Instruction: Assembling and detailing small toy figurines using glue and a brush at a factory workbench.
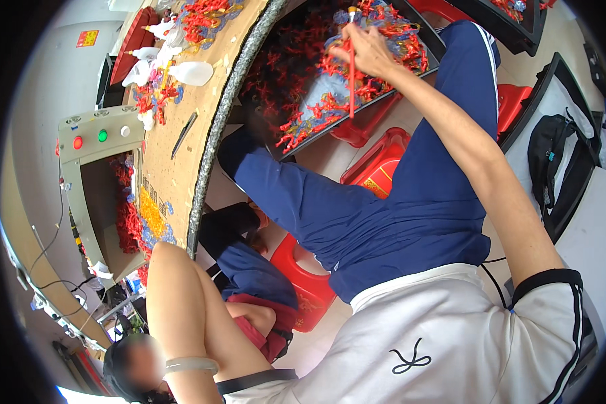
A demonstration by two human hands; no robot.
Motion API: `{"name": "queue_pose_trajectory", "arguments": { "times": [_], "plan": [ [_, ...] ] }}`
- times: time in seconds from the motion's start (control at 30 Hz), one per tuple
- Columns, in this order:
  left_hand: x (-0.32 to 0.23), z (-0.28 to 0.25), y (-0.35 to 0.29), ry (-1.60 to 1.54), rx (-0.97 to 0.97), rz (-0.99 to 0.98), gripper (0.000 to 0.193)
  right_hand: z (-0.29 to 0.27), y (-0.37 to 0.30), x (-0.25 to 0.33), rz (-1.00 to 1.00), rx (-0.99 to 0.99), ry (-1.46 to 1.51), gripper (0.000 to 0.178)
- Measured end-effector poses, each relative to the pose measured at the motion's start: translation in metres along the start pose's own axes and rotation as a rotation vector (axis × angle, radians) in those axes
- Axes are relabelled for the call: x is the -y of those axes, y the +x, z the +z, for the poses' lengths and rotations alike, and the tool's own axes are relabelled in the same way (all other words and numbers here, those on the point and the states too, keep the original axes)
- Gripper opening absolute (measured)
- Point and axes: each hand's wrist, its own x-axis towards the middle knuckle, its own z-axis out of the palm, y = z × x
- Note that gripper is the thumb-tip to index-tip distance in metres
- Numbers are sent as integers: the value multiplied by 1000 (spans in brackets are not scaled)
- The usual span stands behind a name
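Observation:
My right hand (367,52) is closed around a thin paintbrush (352,81) with a red handle and a yellowish band near its upper end. It is above a black tray (431,32) resting by my lap. Many small red and blue-grey plastic-looking pieces (303,124) lie heaped in that tray, and a pale patch of its bottom shows among them. My left arm (175,296) is bent with its elbow by the table edge and a light bangle at its wrist; the left hand itself is out of view.
The wooden table (172,145) on the left has a dark-speckled edge and carries white bottles (192,73), a black pen-like tool (184,135), yellow pieces (153,212) and a grey machine (101,195) with buttons. Red stools (303,283) and another person (256,269) are below. A black bag (552,151) lies at right.

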Motion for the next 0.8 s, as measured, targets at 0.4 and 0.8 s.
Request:
{"name": "queue_pose_trajectory", "arguments": {
  "times": [0.4, 0.8],
  "plan": [
    [46, -27, -21, 353, 260, 12, 18, -77, 20, 35, -39, 452, 569, 37],
    [-35, -321, -166, 2154, 262, -1443, 43, -58, 66, 24, 152, 438, 608, 51]
  ]
}}
